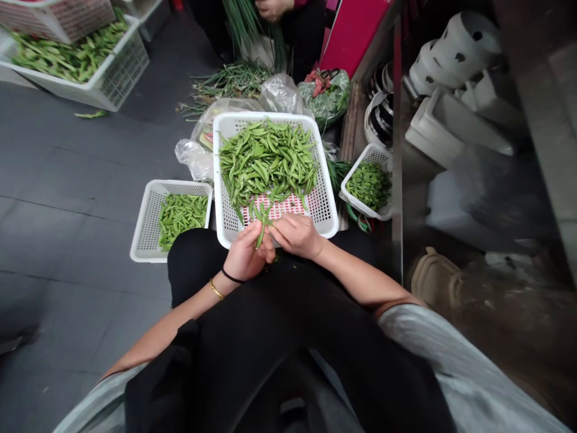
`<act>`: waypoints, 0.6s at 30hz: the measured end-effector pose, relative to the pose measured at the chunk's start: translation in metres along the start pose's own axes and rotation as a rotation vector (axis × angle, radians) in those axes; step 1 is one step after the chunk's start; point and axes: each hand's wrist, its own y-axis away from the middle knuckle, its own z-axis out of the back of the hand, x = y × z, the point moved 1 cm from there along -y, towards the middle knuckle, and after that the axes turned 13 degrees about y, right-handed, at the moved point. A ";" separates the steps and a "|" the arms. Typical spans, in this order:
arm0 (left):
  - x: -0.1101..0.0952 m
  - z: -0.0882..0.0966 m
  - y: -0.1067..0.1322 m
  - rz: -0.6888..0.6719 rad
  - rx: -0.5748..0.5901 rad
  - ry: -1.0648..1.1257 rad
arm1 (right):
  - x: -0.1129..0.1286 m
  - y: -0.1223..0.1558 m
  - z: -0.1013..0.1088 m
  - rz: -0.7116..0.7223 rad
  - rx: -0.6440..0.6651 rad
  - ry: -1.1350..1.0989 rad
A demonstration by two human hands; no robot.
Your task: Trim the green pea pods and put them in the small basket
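My left hand [246, 251] is closed on a green pea pod [261, 231] just over my lap, at the near edge of a big white basket [325, 198] heaped with green pea pods [265, 159]. My right hand [295, 236] pinches the upper end of the same pod, its fingers touching the left hand's fingers. A few loose pods lie on the red-patterned bottom of the basket right in front of both hands.
A smaller white basket [146, 225] with pods sits on the floor to the left, another [356, 171] with chopped greens to the right. Plastic bags [282, 93], green onions and another person's hand [273, 9] lie beyond. A steel cabinet [473, 210] stands right.
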 end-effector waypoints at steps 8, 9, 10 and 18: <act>-0.038 0.032 -0.017 -0.241 -0.160 -0.042 | -0.058 0.001 0.001 -0.092 0.600 0.019; -0.042 0.031 -0.016 -0.237 -0.134 -0.056 | -0.071 -0.003 -0.009 -0.115 0.820 0.046; -0.045 0.031 -0.016 -0.213 -0.108 -0.069 | -0.083 -0.007 -0.021 -0.160 0.997 0.081; -0.042 0.029 -0.009 0.017 0.031 -0.011 | -0.100 -0.050 -0.094 -0.603 0.956 0.179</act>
